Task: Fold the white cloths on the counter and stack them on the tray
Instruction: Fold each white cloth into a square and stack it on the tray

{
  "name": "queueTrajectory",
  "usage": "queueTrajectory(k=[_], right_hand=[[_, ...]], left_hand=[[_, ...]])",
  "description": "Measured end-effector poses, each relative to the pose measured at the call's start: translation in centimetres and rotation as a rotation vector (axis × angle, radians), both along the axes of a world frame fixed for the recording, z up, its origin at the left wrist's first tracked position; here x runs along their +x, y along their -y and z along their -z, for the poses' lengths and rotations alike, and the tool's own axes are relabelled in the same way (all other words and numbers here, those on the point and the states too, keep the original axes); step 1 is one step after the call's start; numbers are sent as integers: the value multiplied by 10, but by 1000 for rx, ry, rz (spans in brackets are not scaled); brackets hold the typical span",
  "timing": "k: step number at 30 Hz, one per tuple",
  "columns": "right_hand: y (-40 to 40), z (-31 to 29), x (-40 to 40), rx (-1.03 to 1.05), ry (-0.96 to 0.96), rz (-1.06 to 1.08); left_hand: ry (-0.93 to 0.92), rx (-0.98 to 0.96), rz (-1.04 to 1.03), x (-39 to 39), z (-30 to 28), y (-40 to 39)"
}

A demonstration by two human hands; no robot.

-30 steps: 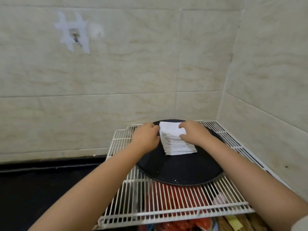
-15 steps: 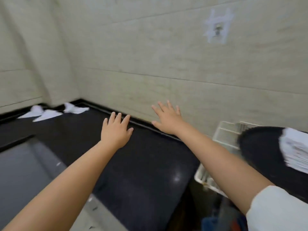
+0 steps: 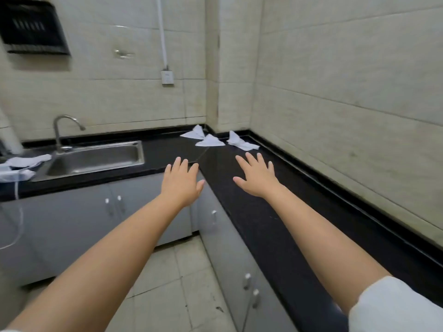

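Ahead, white cloths [image 3: 210,141] well beyond spread fingers [image 3: 251,157], untouched.

Likely home kitchen, steel sink [image 3: 96,159], black counter [image 3: 251,212], tiled walls [image 3: 335,92]

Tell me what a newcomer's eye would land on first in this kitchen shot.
First, the two bare hands, left hand and right hand, stretched forward with fingers spread, holding nothing. Beyond them, three crumpled white cloths stand out against the black counter in the far corner. At the left, a steel sink with its tap is set into the same counter.
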State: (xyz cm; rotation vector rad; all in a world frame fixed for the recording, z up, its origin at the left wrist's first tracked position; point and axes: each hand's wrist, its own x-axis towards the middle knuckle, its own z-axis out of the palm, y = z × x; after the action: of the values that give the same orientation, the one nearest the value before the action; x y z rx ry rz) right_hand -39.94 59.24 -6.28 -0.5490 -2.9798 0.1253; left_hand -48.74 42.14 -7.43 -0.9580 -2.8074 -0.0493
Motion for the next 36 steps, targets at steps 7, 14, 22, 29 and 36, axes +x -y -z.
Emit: queueTrajectory(k=[7, 14, 22, 29, 36], right_hand=[[2, 19, -138, -20, 39, -49], [-57, 42, -291, 3, 41, -84], [-138, 42, -454, -14, 61, -85], [-226, 92, -553, -29, 129, 26], [-309, 135, -654, -110, 226, 245]], left_hand=[[35, -3, -79, -134, 17, 24], [34, -85, -120, -282, 41, -25], [49, -76, -110, -451, 30, -104], [130, -76, 10, -579, 75, -194], [228, -115, 242, -722, 128, -314]])
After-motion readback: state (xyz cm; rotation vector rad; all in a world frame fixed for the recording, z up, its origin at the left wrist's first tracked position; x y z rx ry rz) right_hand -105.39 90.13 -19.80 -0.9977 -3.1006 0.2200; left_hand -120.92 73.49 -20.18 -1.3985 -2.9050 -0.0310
